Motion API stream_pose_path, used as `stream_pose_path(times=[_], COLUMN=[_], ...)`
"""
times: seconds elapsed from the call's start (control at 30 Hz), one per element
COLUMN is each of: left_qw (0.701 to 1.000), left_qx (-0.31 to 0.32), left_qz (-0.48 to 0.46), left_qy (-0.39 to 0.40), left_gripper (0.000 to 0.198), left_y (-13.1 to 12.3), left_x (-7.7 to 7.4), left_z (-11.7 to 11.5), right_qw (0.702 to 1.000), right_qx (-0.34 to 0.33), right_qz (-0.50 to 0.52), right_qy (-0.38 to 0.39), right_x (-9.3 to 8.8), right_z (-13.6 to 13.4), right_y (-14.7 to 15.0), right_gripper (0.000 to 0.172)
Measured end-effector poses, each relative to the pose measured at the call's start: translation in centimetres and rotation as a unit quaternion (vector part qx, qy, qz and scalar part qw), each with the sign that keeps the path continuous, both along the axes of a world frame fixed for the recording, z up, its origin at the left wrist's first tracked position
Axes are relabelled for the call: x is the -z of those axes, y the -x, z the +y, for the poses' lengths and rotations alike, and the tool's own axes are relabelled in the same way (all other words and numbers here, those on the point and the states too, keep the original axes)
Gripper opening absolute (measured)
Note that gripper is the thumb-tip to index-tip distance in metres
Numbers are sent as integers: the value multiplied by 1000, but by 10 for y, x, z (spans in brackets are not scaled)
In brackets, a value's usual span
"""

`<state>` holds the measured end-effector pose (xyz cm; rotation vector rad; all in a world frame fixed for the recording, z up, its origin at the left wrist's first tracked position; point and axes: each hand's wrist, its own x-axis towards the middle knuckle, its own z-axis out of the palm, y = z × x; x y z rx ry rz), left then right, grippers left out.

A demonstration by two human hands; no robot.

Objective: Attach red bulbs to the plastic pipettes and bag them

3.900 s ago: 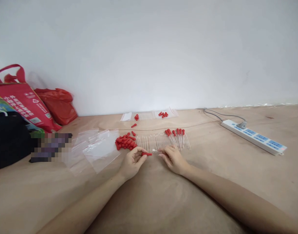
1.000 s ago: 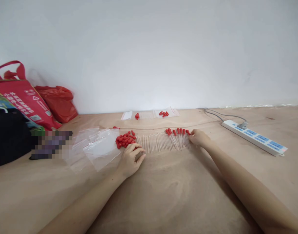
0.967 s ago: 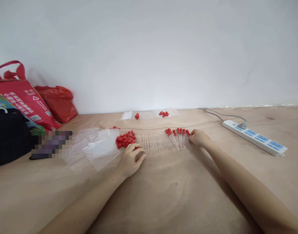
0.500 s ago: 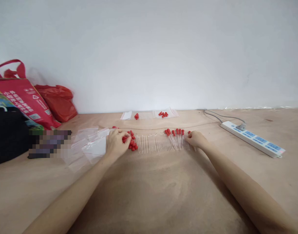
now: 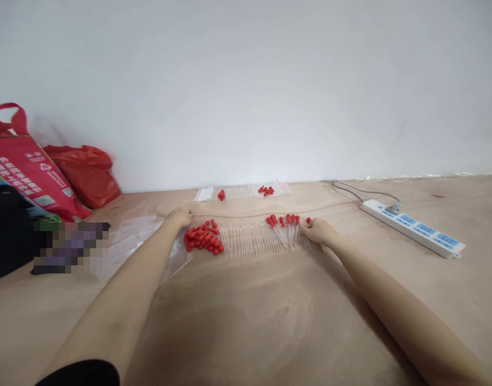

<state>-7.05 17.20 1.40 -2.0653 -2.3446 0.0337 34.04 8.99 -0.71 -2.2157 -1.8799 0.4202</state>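
My left hand (image 5: 180,217) is closed on the wood just behind a heap of red rubber dropper bulbs (image 5: 203,237); anything in its fingers is hidden. To the heap's right lies a row of clear glass dropper tubes (image 5: 246,239), side by side. At the row's right end, several droppers with red bulbs fitted (image 5: 290,220) lie at a slant. There my right hand (image 5: 319,231) has its fingers closed around a glass dropper (image 5: 308,221), whose red bulb shows above the fingertips.
Clear zip bags (image 5: 127,236) lie under and beside my left forearm. More bulbs and tubes rest on a flat plastic bag (image 5: 280,188) by the wall. A power strip (image 5: 412,228) lies at right; red bags (image 5: 81,171) and a pixelated item (image 5: 71,246) are at left.
My left hand has moved away from the bulb heap, leftward and farther back, uncovering the heap. My right hand stays at the row's right end. The view has shifted slightly.
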Motion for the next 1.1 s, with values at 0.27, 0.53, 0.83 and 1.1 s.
stream_pose_path(times=[0.27,0.53,0.83,1.1], left_qw=[996,937,860,862], left_qx=[8,189,346,352], left_qz=[-26,-155,-304,-288], left_qy=[-91,-250,-219,-222], left_gripper=[11,17,14,14], left_y=[-8,-81,-118,-115], left_x=[-11,-16,31,31], left_z=[-15,-104,-183,-179], right_qw=[999,933,861,860], right_qx=[-3,-196,-412,-428], right_qz=[25,186,103,75], right_qy=[-47,-236,-278,-268], right_x=[-16,-9,13,14], right_z=[-6,-38,-81,-83], right_y=[3,55,89,92], right_gripper=[29,12,5,6])
